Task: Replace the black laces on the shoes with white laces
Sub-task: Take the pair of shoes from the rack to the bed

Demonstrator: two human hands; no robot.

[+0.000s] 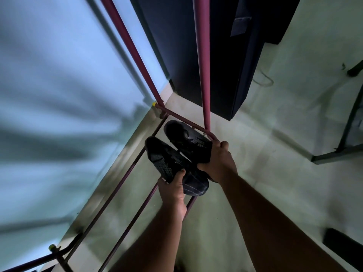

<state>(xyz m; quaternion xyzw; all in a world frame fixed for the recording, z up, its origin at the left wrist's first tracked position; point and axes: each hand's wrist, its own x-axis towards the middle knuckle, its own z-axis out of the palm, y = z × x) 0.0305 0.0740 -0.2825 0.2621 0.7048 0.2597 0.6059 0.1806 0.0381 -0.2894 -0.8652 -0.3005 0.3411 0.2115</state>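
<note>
Two black shoes sit side by side over the low rails of a maroon metal rack [137, 156]. My left hand [173, 190] grips the heel end of the nearer, left shoe [167, 160], thumb on top. My right hand [219, 160] grips the heel end of the farther, right shoe [186, 138], fingers curled over its edge. Both shoes point away from me toward the wall. The scene is dim and the laces cannot be made out. No white laces are in view.
The rack's upright maroon poles [202, 61] rise just behind the shoes. A pale blue wall [59, 95] is on the left and a dark cabinet [206, 46] at the back. A dark table frame [345, 134] stands on the pale floor at right.
</note>
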